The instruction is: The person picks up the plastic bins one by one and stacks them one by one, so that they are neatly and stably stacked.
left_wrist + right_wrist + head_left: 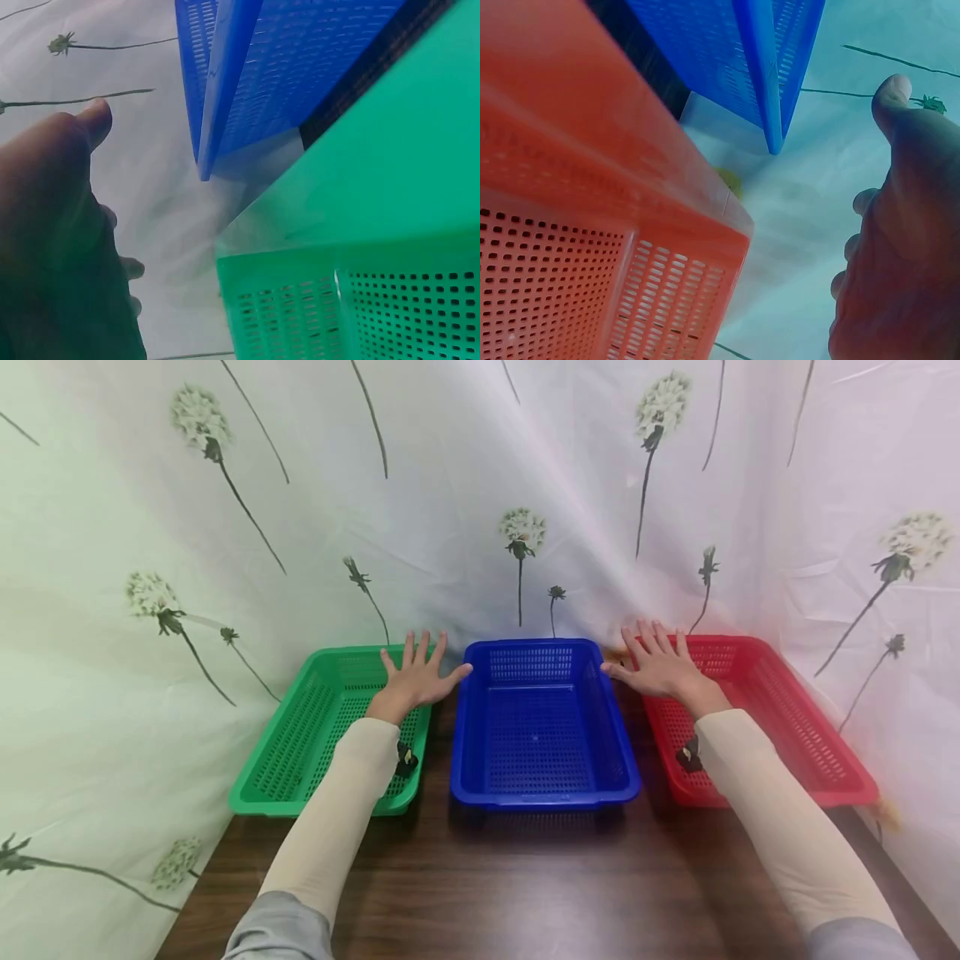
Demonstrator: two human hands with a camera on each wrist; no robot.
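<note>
My left hand point(417, 682) is held with fingers spread above the back right corner of a green plastic basket point(285, 727). Nothing is in its grasp, and in the left wrist view the hand point(60, 240) appears apart from the basket's rim. Over the back left corner of a red basket point(795, 710), my right hand point(660, 668) likewise has its fingers spread and holds nothing. The right wrist view shows that hand point(907, 247) clear of the red rim. Between the two hands stands a blue basket point(536, 797), with no item visible inside.
All three baskets stand in a row on a dark wooden table point(540, 885). Behind them hangs a white curtain point(450, 527) printed with dandelions, which also runs along both sides. A small dark device point(406, 760) is worn under the left wrist, another point(688, 755) under the right.
</note>
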